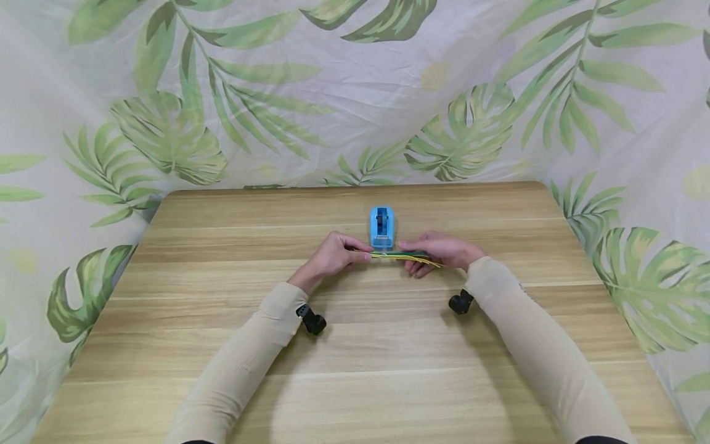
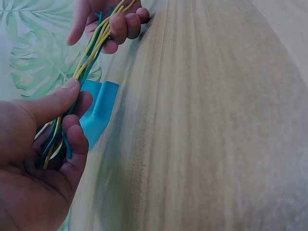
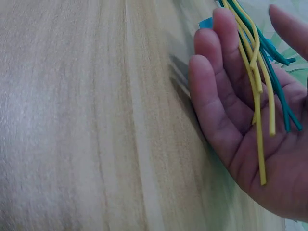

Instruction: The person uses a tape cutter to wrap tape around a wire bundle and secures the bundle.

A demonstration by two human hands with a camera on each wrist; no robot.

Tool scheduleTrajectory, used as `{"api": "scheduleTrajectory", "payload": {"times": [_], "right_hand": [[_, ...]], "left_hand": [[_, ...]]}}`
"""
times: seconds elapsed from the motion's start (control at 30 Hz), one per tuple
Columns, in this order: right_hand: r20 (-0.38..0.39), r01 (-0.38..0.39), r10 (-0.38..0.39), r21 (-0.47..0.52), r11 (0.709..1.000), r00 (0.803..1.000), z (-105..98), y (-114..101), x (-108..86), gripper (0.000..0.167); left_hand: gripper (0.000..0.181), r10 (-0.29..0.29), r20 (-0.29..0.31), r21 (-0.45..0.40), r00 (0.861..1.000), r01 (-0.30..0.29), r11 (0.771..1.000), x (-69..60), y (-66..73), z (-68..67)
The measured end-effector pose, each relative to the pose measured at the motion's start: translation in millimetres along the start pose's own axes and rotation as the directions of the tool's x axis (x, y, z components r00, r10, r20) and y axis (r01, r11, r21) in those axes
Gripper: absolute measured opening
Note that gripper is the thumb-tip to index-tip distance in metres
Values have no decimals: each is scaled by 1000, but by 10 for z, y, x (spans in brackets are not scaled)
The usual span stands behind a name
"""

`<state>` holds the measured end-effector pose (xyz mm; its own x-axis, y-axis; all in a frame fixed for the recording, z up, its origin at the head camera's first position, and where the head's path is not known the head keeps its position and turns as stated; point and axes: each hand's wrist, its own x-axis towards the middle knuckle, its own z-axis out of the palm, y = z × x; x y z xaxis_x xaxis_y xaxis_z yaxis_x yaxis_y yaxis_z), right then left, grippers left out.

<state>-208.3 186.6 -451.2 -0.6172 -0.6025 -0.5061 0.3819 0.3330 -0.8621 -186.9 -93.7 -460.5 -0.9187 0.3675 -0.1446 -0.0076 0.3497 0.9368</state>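
A bundle of thin yellow and green wires [image 1: 400,256] is held above the table just in front of a blue tape dispenser [image 1: 381,216]. My left hand [image 1: 335,254] pinches one end between thumb and fingers, with short wire ends over its palm in the left wrist view. A clear, shiny patch, possibly tape, shows around the middle of the bundle. My right hand [image 3: 260,125] lies palm up under the other end. Loose wire tips [image 3: 260,91] fan out across its palm and relaxed fingers, and its thumb stands apart from them.
The wood-grain table [image 1: 377,370] spreads below both arms. A leaf-printed cloth [image 1: 355,92] hangs behind and along its sides. Small black cameras [image 1: 312,320] are strapped to both wrists over beige sleeves. The dispenser stands close beyond the fingertips.
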Motion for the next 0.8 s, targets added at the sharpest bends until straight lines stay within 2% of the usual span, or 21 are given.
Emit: {"api": "scheduleTrajectory", "payload": {"times": [0.2, 0.4, 0.53, 0.63, 0.8], "right_hand": [[-15, -2, 2, 8, 1000, 1000, -1, 15, 6, 33], [-31, 11, -11, -8, 1000, 999, -1, 31, 13, 29], [-45, 35, -37, -32, 999, 998, 4, 28, 8, 30], [-55, 52, -55, -47, 998, 997, 10, 15, -1, 31], [-65, 76, -80, -65, 995, 995, 18, -5, -15, 30]], "left_hand": [[13, 15, -1, 12, 1000, -15, 1000, 18, -20, 12], [15, 22, 3, 0, 1000, -22, 1000, 23, -18, 25], [19, 18, 7, 23, 1000, -19, 1000, 30, -5, 18], [20, 1, 14, 31, 1000, -1, 1000, 37, 3, 10], [25, -89, 19, -39, 996, 89, 995, 41, 3, -16]]}}
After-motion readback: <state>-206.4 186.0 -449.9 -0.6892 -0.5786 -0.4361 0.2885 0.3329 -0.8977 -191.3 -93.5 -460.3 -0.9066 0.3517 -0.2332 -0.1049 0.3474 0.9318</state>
